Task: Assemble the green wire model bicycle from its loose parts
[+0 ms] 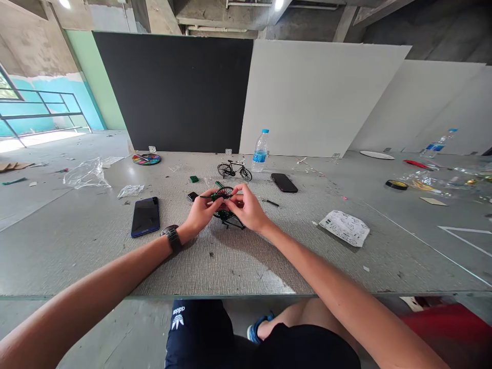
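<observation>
Both my hands are at a small model bicycle (230,218) with black spoked wheels and some green on it, low over the table. My left hand (203,210), with a dark watch on its wrist, pinches the model near its upper wheel (224,192). From the other side my right hand (246,206) grips at the same wheel with thumb and fingers. The fingers hide part of the frame. Just beyond them a second, whole model bicycle (234,170) stands upright. Small green pieces (194,179) and a small black piece (192,196) lie near my left hand.
A phone (145,217) lies at left, another phone (284,182) at right. Behind stands a water bottle (260,152). A black pen-like tool (270,202) and a printed sheet (345,228) lie right of my hands. Clear plastic wrapping (87,174) sits left; upright boards (172,92) line the back.
</observation>
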Motion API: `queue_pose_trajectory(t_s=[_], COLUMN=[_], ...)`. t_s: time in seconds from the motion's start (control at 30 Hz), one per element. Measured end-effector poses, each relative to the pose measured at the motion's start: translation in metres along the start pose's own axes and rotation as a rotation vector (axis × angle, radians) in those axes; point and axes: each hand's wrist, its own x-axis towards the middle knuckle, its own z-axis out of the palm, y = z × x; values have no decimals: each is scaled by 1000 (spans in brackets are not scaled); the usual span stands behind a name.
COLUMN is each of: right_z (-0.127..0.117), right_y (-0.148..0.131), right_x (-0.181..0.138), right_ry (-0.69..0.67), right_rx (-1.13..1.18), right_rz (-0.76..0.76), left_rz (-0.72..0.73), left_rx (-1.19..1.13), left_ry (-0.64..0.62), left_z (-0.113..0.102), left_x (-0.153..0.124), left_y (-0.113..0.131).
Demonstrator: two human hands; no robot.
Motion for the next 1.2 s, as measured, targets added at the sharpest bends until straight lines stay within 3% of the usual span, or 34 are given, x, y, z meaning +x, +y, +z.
queue_pose_trajectory(t_s=[0.33, 0.67, 1.2], right_z=[1, 0, 0], right_y=[-4, -4, -11], right_x=[1, 2, -4], right_ry=[-3, 42, 137], right_rx=[77, 120, -365], right_rz=[3, 41, -268], left_rz=[75, 230, 283], left_rx=[113, 399, 554], left_ry=[-10, 2, 33], left_z=[0, -3, -2], left_x=[0, -4, -8], left_y=[0, 0, 8])
